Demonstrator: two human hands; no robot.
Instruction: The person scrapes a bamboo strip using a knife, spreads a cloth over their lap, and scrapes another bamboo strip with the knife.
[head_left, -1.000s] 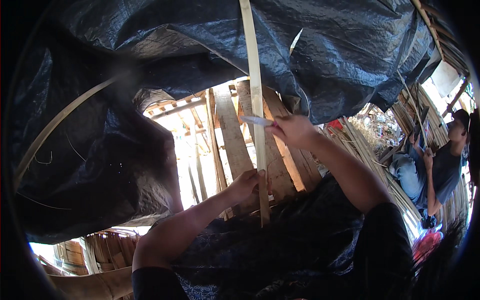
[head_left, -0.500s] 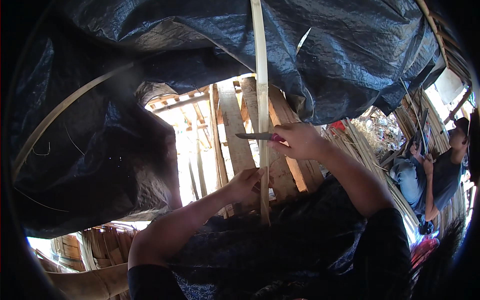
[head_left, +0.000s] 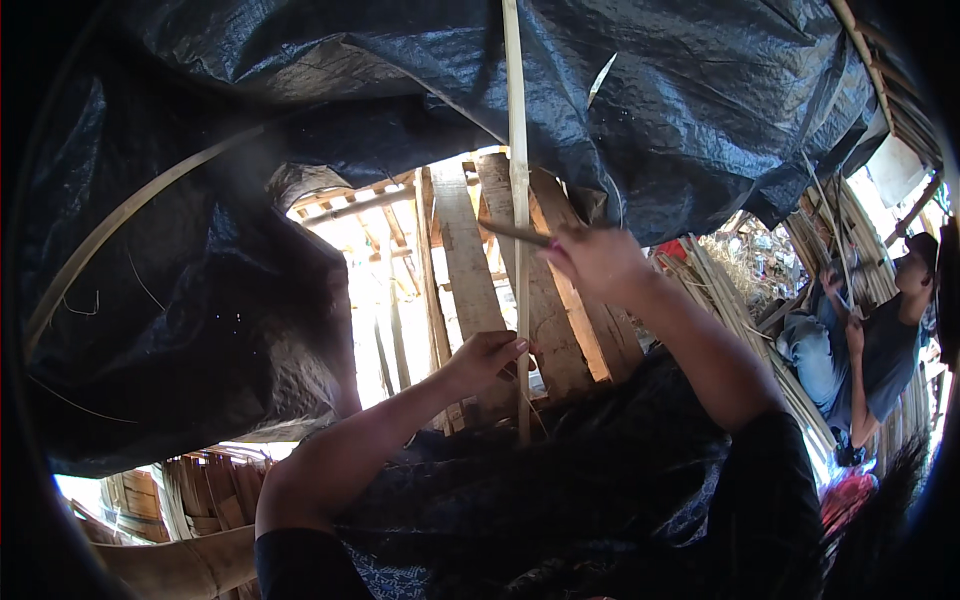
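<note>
A long pale strip, apparently split bamboo [head_left: 517,130], runs upright from the top of the view down to my lap. My left hand [head_left: 487,358] pinches it low, its thumb against the strip's edge. Higher up, my right hand [head_left: 598,262] is closed round the pinkish-red handle of a knife [head_left: 515,234]. The dark blade crosses the strip, its tip pointing left and slightly up. Whether the edge bites into the strip cannot be made out. A thin sliver [head_left: 537,415] sticks out near the strip's lower end. Dark cloth [head_left: 560,490] covers my lap.
Wooden planks [head_left: 465,250] stand beyond my hands, with gaps between them. Black plastic sheeting [head_left: 700,110] hangs ahead and at the left [head_left: 190,320]. A curved strip [head_left: 140,205] lies across the left sheeting. On the right, a seated person [head_left: 880,340] holds a thin strip beside stacked bamboo strips [head_left: 715,300].
My right hand has moved up a little with the knife, whose blade has tilted from nearly level to tip-up. The strip has shifted slightly left, and a sliver now shows near its lower end.
</note>
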